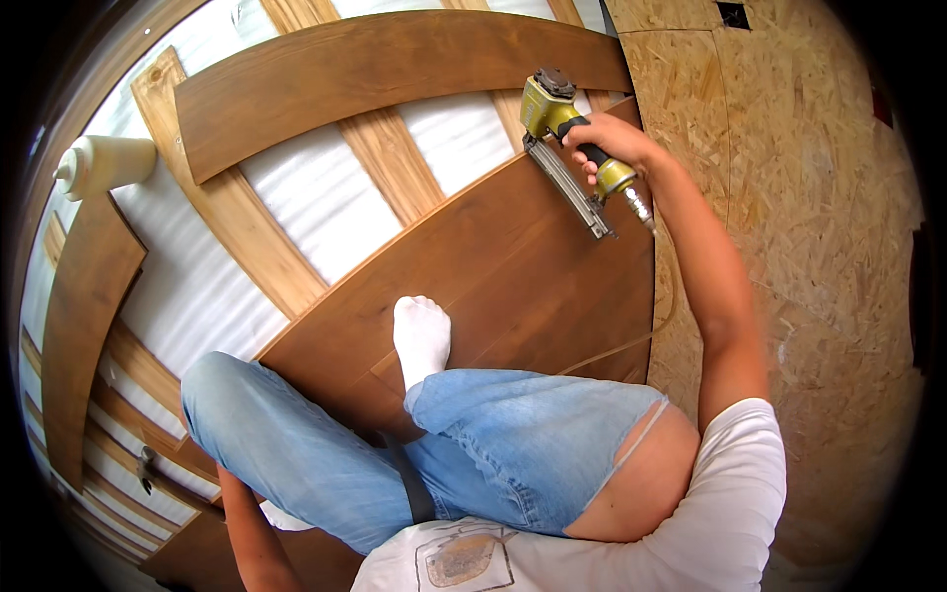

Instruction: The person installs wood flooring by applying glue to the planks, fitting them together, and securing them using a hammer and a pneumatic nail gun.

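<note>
My right hand [607, 148] is closed round the black grip of a green pneumatic nail gun [546, 104]. Its nose is at the edge of the laid brown floorboards [493, 257], close to the right wall, and its grey magazine slants down over them. A hose fitting [639, 205] sticks out of the grip's end. My left forearm [252, 538] runs up beside my bent left knee, which hides the hand. My foot in a white sock [422, 331] rests on the boards.
A loose plank [395, 74] lies across wooden battens [390, 163] over white foam sheeting. At left are another plank [89, 316], a white squeeze bottle [109, 163] and what looks like a hammer [146, 469]. An air hose [617, 345] crosses the boards toward the chipboard wall [789, 247].
</note>
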A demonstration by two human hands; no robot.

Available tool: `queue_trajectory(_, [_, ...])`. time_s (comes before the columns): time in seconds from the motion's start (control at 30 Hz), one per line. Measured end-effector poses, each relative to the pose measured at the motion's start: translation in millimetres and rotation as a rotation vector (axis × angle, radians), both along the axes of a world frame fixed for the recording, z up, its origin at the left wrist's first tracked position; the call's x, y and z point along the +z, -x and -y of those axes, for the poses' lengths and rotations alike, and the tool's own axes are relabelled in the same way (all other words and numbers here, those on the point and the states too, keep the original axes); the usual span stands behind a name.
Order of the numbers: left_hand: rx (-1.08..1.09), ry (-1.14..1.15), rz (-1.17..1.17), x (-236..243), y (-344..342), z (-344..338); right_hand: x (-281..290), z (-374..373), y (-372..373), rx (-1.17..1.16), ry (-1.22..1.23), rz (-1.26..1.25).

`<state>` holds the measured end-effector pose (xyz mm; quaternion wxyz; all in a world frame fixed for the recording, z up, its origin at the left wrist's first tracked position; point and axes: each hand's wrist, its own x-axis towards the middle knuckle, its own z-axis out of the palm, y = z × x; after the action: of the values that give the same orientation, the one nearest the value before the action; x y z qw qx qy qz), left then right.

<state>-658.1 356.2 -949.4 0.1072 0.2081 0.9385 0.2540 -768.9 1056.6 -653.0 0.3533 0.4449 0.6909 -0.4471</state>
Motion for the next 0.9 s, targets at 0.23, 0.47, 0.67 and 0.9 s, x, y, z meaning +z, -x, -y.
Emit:
queue_trajectory(0.23, [0.084,-0.015,0.049,21,-6,8,-53,60,-131,0.075,-0.488,-0.553])
queue_trajectory(0.47, [0.500,-0.310,0.523,77,27,10,-136,14,-258,0.184,-1.244,-0.356])
queue_trajectory(0.67, [0.460,-0.429,0.375,115,133,-83,-171,-15,-298,0.059,-1.321,-0.280])
queue_trajectory(0.9, [0.144,-0.326,0.312,127,173,-180,-200,-46,-311,0.056,-1.363,-0.248])
